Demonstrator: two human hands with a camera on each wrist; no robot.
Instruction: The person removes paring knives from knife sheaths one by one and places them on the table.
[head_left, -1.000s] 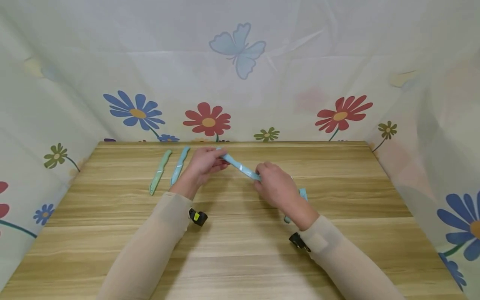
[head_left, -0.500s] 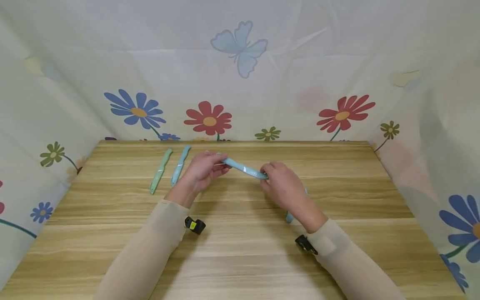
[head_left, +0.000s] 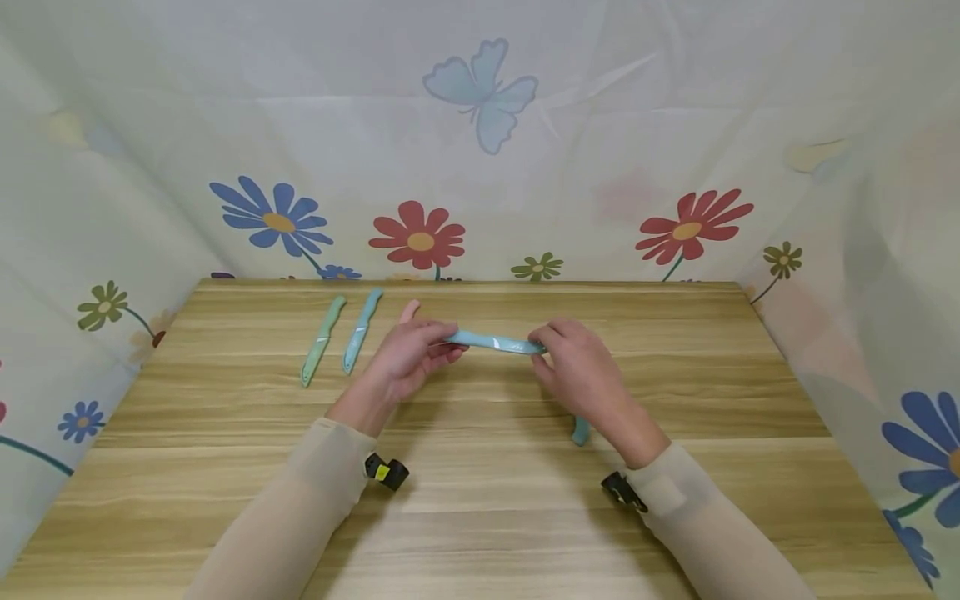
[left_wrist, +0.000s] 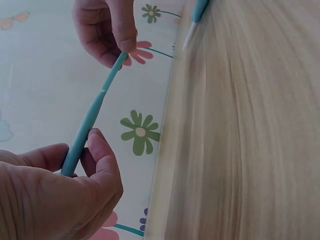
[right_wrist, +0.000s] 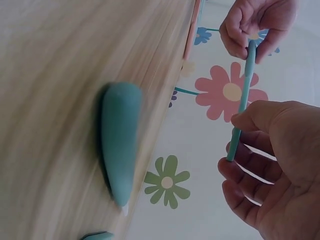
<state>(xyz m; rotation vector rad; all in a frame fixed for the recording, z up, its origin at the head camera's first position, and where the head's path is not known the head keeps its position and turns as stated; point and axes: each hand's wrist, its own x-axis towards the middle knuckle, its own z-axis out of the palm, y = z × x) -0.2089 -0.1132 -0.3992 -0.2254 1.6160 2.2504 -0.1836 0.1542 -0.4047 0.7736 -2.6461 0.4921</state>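
A light blue sheathed knife (head_left: pixel 495 342) is held up above the table, nearly level from side to side. My left hand (head_left: pixel 420 354) grips its handle end between thumb and fingers. At the other end, the thumb and fingers of my right hand (head_left: pixel 581 367) pinch the tip of the sheath. The left wrist view shows the knife (left_wrist: pixel 90 115) edge-on, stretched between both hands. Below my right wrist, a teal knife handle (head_left: pixel 581 430) lies on the table; the rest of that knife is hidden by the hand.
Left of my hands lie a green knife (head_left: pixel 324 342) and a blue knife (head_left: pixel 363 332), side by side at a slant. A pink handle (head_left: pixel 410 311) pokes out behind my left hand. The wooden table (head_left: pixel 480 517) ends at a flower-printed cloth wall (head_left: pixel 480 192).
Both hands have drawn nearer and shifted right with the knife, which has turned from a slant to almost level. The pink handle behind the left hand has come into view.
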